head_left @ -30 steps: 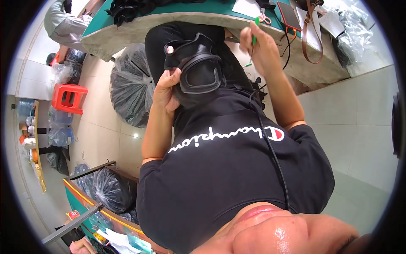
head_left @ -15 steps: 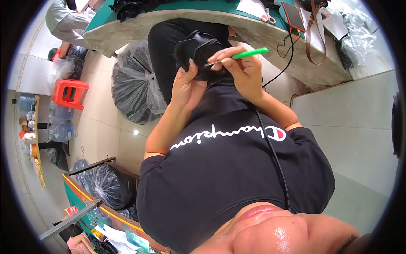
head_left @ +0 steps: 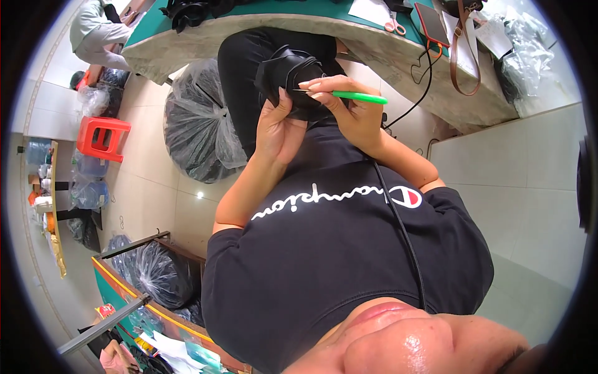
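My left hand [head_left: 278, 128] grips a black folded, layered piece [head_left: 278, 73] above my lap, its thumb along the near edge; whether it is cloth or leather I cannot tell. Between thumb and fingers my right hand [head_left: 352, 112] pinches a slim green-handled tool [head_left: 360, 97] with a thin metal tip. The tip points left and lies at the black piece, close to my left thumb. What exactly the tip touches is too small to make out. My right fingertips hide part of the piece.
Ahead stands a green-topped table [head_left: 286, 9] with scissors [head_left: 395, 26], a phone [head_left: 431, 25] on a cable and a brown strap [head_left: 458, 62]. A clear plastic bag of black stuff [head_left: 202, 124] sits on the floor at left, near a red stool [head_left: 103, 138]. Another person [head_left: 103, 37] is at far left.
My right hand has shifted slightly left and turned, so the green handle now lies nearly level and lower. The left hand stays almost in place on the black piece.
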A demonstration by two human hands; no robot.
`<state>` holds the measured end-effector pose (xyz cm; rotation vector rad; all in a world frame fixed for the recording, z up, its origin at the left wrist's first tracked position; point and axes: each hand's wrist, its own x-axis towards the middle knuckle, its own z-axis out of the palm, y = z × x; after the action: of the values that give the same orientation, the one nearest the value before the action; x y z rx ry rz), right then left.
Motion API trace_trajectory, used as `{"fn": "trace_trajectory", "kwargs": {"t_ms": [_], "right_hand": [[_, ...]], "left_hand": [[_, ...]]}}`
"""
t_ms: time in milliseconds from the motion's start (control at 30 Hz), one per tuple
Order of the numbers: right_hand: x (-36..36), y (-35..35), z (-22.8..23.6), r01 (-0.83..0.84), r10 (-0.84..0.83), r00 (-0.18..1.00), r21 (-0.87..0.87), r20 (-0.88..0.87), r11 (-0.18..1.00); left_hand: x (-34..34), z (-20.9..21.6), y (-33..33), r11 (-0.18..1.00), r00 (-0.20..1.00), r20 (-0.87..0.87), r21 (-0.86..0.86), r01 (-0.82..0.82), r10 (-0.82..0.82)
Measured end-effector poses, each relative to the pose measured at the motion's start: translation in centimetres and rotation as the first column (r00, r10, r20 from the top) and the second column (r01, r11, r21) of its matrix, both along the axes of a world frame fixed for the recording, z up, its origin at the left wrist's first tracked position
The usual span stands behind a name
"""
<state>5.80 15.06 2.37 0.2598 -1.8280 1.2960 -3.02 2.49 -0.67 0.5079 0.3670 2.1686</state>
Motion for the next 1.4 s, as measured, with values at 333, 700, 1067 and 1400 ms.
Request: {"fn": "trace_trajectory", "kwargs": {"t_ms": [333, 700, 1067, 1400], "right_hand": [[0.0, -0.1, 0.0, -0.027, 0.027, 1.0, -0.071, 0.007, 0.997], [-0.6, 1.2, 0.3, 0.373, -0.2, 0.918, 0.576, -0.343, 0.727], [3.9, 20.4, -0.5, 0.963, -0.849, 0.216, 0.249, -0.483, 0.103], [8.0, 19.1, 2.7, 0.694, -0.778, 0.436, 0.38, 0.453, 0.611]], "left_hand": [[0.2, 0.3, 0.1, 1.0, 1.0, 0.006, -0.001, -0.011, 0.011], [0.5, 0.2, 0.4, 0.998, 0.999, 0.005, -0.046, -0.052, 0.052], [-5.5, -0.5, -3.3, 0.98, 0.965, 0.167, -0.034, -0.197, 0.2], [-7.1, -1.2, -3.3, 0.969, 0.961, 0.149, -0.116, -0.219, 0.235]]}}
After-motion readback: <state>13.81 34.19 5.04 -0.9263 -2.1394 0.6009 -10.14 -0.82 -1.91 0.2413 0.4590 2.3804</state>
